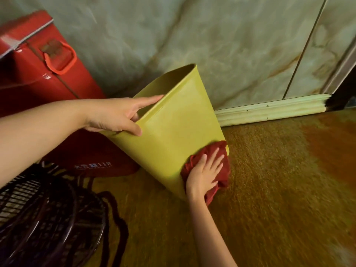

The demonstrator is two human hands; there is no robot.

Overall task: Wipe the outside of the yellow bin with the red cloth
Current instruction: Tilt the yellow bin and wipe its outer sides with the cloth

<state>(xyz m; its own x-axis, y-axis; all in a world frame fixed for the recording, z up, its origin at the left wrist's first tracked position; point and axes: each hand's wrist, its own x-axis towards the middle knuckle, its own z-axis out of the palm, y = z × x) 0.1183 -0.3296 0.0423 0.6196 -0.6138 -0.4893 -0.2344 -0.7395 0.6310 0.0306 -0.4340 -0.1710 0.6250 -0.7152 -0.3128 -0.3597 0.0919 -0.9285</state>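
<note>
A head-worn camera looks down at two bare hands working on a tapered yellow plastic bin (173,120). The bin is tilted, its open mouth leaning up and to the left, its narrow base resting on the mottled brown floor (279,180) near the middle of the scene.

The left hand (115,114) grips the bin's rim at the left: the thumb lies on the outer wall and the fingers curl over the edge into the mouth.

The right hand (206,174) is spread flat, fingers slightly apart, pressing a crumpled dark red cloth (215,149) against the lower right of the bin's outer wall, close to the base. The cloth bunches around and beneath the palm.

Behind the bin, at the far left, stands a glossy red box (38,74) with an orange loop handle. A dark wire fan guard (44,214) fills the near left corner. A pale marbled wall (212,35) with a white skirting board (269,110) runs across the far side.
</note>
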